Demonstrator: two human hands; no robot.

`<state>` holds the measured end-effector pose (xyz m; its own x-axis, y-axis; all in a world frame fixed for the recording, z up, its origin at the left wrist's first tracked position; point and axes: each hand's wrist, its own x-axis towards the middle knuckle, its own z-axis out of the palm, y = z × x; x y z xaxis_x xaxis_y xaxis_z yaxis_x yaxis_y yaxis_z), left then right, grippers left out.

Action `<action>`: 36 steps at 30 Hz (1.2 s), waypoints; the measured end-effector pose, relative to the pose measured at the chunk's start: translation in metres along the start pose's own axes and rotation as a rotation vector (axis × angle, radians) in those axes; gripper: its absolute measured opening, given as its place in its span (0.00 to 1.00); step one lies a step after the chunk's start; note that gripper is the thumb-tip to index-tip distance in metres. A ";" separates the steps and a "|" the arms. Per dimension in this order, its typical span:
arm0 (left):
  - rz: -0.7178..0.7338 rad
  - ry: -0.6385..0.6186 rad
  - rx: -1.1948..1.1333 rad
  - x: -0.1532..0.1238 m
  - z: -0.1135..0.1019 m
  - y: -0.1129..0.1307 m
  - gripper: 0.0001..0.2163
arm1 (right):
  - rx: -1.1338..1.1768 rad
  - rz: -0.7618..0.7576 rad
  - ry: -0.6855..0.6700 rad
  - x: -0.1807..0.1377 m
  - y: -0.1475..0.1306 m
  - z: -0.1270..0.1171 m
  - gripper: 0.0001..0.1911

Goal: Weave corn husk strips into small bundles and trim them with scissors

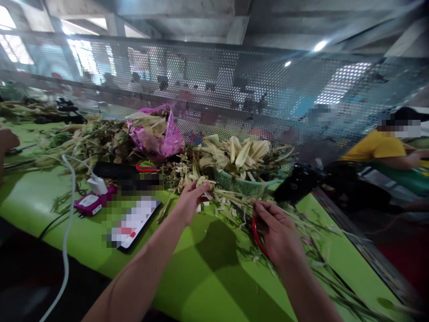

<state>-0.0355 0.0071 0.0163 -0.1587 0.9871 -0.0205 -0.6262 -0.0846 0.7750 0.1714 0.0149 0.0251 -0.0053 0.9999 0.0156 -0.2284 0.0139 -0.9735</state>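
Note:
My left hand (191, 201) reaches forward over the green table (201, 277), its fingers pinched on a small pale piece of husked corn (205, 195) at the edge of a heap of husks. My right hand (276, 232) is closed around a red-handled knife (256, 235), whose dark blade (241, 210) points left over the husk scraps. Just beyond both hands stands a green woven basket (241, 184) piled with pale yellow baby corn (241, 152).
A pink plastic bag (157, 134) of husks sits behind the heap. A phone (134, 223), a pink power bank (90, 202) with a white charger and cable (67, 214) lie at the left. A perforated metal screen (217, 85) backs the table. A person in yellow (378, 145) sits at right.

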 end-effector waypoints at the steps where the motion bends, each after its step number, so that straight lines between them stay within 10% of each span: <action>1: 0.008 0.023 -0.040 0.001 0.000 0.001 0.13 | -0.021 -0.002 0.001 0.000 -0.001 0.000 0.14; 14: 0.157 0.178 -0.250 0.016 -0.015 0.012 0.17 | -0.448 -0.179 -0.031 -0.002 0.003 -0.007 0.15; 21: 0.110 0.156 -0.034 0.012 -0.008 0.003 0.17 | -0.899 -0.196 -0.668 -0.005 -0.001 0.000 0.13; 32: -0.021 -0.122 0.197 0.011 0.005 -0.025 0.17 | -1.013 -0.650 -0.190 -0.008 0.003 0.008 0.14; 36: -0.059 -0.160 0.227 0.000 0.010 -0.026 0.17 | -0.987 -0.560 -0.209 -0.007 0.010 0.007 0.12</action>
<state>-0.0119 0.0110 0.0021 0.0062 0.9998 0.0163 -0.4406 -0.0119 0.8976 0.1625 0.0082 0.0173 -0.3256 0.8319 0.4494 0.6112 0.5478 -0.5712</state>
